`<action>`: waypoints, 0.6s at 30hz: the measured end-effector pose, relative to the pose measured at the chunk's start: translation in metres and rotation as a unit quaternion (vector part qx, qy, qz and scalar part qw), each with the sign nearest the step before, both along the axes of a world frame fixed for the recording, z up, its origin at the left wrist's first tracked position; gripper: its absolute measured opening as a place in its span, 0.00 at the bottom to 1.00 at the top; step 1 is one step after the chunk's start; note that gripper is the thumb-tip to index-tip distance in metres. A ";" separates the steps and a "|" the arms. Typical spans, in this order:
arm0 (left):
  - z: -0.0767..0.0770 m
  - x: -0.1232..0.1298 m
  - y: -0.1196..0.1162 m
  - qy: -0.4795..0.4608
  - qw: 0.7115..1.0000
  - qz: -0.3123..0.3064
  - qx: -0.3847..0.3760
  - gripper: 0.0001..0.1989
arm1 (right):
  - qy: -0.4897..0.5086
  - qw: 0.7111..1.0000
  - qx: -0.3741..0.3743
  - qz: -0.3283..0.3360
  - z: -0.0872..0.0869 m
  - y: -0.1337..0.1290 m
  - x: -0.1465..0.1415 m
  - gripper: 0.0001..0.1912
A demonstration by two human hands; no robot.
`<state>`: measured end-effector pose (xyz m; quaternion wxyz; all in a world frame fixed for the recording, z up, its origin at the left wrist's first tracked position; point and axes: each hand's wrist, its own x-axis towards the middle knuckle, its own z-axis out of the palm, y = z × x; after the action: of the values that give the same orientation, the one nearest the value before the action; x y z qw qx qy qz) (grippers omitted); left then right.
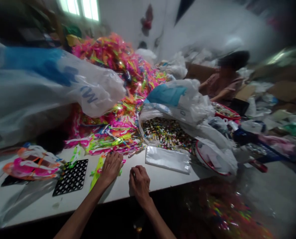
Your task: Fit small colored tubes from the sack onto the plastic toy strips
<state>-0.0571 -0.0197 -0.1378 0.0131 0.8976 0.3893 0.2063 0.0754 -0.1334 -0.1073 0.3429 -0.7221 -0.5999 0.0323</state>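
My left hand (112,166) is on the white tabletop, fingers bent down over a neon yellow-green plastic strip (96,174) with pink and green bits. The strip shows on both sides of the hand; its fingertips are partly hidden. Just to the right, my right hand (140,181) rests near the table's front edge with its fingers curled in. Whatever may be inside them is hidden. Beyond the hands spreads a heap of bright pink, orange and yellow plastic pieces (113,136). A stack of clear plastic sleeves (167,160) lies right of my right hand.
A black perforated mat (71,177) lies left, beside a bundle of orange and pink pieces (33,164). Behind the sleeves, an open plastic bag (187,99) holds many small colourful parts. Another large bag (93,89) bulges from the left. A person (225,79) sits at the back right.
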 end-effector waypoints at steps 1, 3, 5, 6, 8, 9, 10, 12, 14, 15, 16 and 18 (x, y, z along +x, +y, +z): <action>-0.002 0.000 0.003 0.006 1.000 -0.005 -0.006 0.14 | 0.002 1.000 0.002 0.001 -0.001 0.000 0.000 0.09; -0.003 0.000 0.010 0.019 0.999 -0.018 -0.029 0.15 | 0.014 1.000 0.005 0.000 -0.001 0.000 -0.002 0.09; 0.003 0.000 0.016 0.024 0.997 -0.026 -0.067 0.14 | 0.046 0.999 0.007 -0.005 -0.002 0.000 -0.001 0.09; 0.008 0.001 0.019 0.027 0.995 -0.034 -0.090 0.12 | 0.072 0.997 0.005 -0.009 -0.001 0.001 0.001 0.09; 0.020 0.002 0.024 0.043 0.988 -0.053 -0.140 0.09 | 0.134 0.991 -0.005 -0.011 0.004 0.005 0.012 0.09; 0.027 0.003 0.026 0.055 0.983 -0.063 -0.164 0.07 | 0.156 0.988 -0.008 -0.012 0.008 0.009 0.022 0.09; 0.033 0.004 0.027 0.069 0.978 -0.071 -0.182 0.07 | 0.162 0.987 -0.010 -0.013 0.012 0.014 0.034 0.09; 0.042 0.005 0.028 0.089 0.974 -0.080 -0.194 0.06 | 0.113 0.993 -0.007 -0.028 0.025 0.027 0.066 0.10; 0.045 0.006 0.027 0.095 0.975 -0.087 -0.179 0.07 | 0.019 0.998 -0.010 -0.062 0.036 0.043 0.103 0.11; 0.045 0.006 0.026 0.094 0.977 -0.093 -0.169 0.07 | 0.002 0.997 -0.010 -0.079 0.041 0.051 0.121 0.12; 0.043 0.007 0.025 0.090 0.978 -0.098 -0.160 0.07 | -0.004 0.996 -0.010 -0.088 0.044 0.058 0.137 0.12; 0.042 0.009 0.024 0.074 0.981 -0.106 -0.146 0.07 | 0.002 0.996 -0.003 -0.089 0.047 0.069 0.162 0.10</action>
<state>-0.0483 0.0046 -0.0963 0.1369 0.9349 0.3181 0.0774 0.2374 -0.0649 -0.0606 0.3435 -0.7736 -0.5325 0.0046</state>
